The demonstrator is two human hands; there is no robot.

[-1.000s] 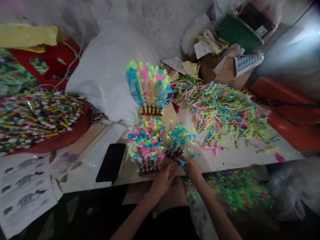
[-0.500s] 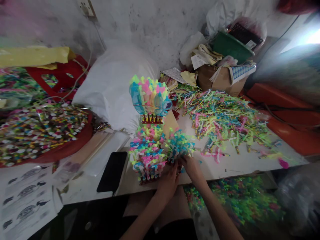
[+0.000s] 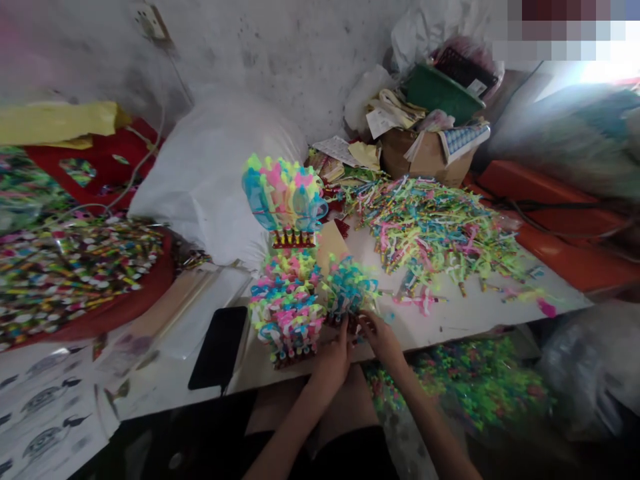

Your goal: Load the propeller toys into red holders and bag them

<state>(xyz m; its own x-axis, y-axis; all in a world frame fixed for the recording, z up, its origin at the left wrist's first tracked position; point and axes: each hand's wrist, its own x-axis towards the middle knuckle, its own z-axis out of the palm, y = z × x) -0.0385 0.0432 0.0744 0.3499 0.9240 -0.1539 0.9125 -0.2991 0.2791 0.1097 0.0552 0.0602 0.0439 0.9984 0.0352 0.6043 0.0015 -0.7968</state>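
Left hand [image 3: 333, 360] and right hand [image 3: 381, 339] are at the toy cluster [image 3: 350, 285]. I cannot tell whether either grip is clenched.

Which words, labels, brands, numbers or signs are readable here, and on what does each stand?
No text reads clearly.
Printed sheets: logo lettering too blurred.
White label on the dark crate: too small.
Loose paper beside the cardboard box: too blurred.
Phone: no text visible.
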